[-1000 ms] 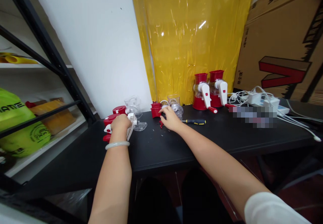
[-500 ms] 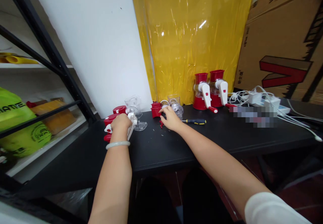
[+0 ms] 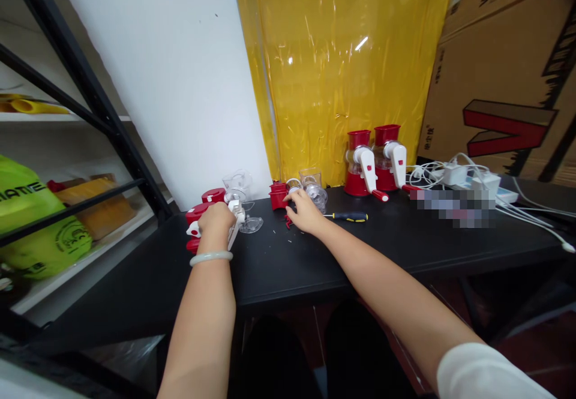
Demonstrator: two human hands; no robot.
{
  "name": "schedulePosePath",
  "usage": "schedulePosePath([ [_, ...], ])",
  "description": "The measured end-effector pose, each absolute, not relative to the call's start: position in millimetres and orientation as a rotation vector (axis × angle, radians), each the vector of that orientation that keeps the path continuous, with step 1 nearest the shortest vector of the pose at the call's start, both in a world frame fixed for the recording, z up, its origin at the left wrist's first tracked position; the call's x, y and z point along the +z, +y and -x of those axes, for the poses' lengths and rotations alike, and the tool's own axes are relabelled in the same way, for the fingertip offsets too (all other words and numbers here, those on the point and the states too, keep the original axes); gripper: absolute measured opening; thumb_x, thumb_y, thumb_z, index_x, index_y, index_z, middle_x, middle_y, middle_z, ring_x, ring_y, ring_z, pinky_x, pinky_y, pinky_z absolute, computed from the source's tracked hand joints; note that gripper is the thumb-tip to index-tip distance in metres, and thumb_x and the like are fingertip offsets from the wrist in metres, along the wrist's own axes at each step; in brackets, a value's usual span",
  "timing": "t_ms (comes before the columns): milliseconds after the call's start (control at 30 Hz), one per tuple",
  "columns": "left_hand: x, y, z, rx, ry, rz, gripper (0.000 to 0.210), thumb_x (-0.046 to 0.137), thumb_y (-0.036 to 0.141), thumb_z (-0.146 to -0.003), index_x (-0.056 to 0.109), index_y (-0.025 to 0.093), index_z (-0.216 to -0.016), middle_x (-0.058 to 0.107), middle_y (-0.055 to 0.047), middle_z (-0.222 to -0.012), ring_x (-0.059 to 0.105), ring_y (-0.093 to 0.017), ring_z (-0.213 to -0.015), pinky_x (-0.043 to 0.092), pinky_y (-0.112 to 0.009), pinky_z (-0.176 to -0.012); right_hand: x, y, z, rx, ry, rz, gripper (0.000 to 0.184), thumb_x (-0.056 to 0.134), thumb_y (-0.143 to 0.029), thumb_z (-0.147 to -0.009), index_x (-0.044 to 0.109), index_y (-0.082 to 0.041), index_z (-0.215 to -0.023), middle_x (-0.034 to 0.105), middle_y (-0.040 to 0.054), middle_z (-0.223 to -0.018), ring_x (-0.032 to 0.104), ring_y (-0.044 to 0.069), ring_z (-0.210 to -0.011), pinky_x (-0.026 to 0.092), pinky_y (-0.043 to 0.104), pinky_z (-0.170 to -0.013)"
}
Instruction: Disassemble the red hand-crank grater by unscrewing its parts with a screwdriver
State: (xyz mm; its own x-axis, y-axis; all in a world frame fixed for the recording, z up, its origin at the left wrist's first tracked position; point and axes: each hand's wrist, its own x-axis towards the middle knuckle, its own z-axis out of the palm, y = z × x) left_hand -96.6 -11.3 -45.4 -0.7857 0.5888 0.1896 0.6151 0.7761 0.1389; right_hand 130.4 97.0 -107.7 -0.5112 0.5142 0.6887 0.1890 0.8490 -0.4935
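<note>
At the left of the black table, my left hand [image 3: 216, 220] rests down among red and white parts, its fingers hidden behind its back. Around it lie red round parts [image 3: 213, 195], a white crank handle [image 3: 236, 208] and a clear plastic disc [image 3: 252, 225]. Near the table's middle, my right hand [image 3: 305, 210] has thumb and forefinger apart. Its fingertips are beside a red hopper [image 3: 278, 195]; whether they touch it I cannot tell. Small red pieces [image 3: 288, 222] lie below the thumb. Behind this hand stands a clear plastic housing [image 3: 317, 192], partly covered.
A screwdriver [image 3: 350, 216] lies right of my right hand. Two assembled red-and-white hand-crank graters [image 3: 359, 165] stand at the back. White cables and chargers [image 3: 454, 174] crowd the right end, before a cardboard box [image 3: 504, 75]. A black shelf frame [image 3: 90, 99] rises on the left.
</note>
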Motion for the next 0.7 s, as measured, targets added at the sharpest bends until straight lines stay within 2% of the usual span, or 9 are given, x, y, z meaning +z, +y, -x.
schedulePosePath([
  [333,-46.0,-11.5,96.1,-0.308,-2.817,0.975,0.044,0.067,0.019,-0.07,0.072,0.008,-0.112,0.066,-0.029,-0.122,0.065,-0.041,-0.11,0.055,-0.046,-0.082,-108.0,96.8,-129.9,0.47,-2.097,0.504,0.021,0.057,-0.013,-0.086,0.061,-0.019,-0.106,0.05,0.0072,-0.105,0.055,0.019,-0.095,0.047,0.037,-0.092],
  [700,-45.3,-12.1,94.3,-0.279,-2.837,0.97,0.045,0.065,0.022,-0.073,0.071,0.008,-0.116,0.065,-0.028,-0.126,0.064,-0.04,-0.114,0.054,-0.046,-0.084,-107.9,97.0,-130.1,0.461,-2.106,0.504,0.022,0.057,-0.013,-0.085,0.061,-0.018,-0.106,0.051,0.0076,-0.105,0.054,0.019,-0.092,0.048,0.037,-0.09],
])
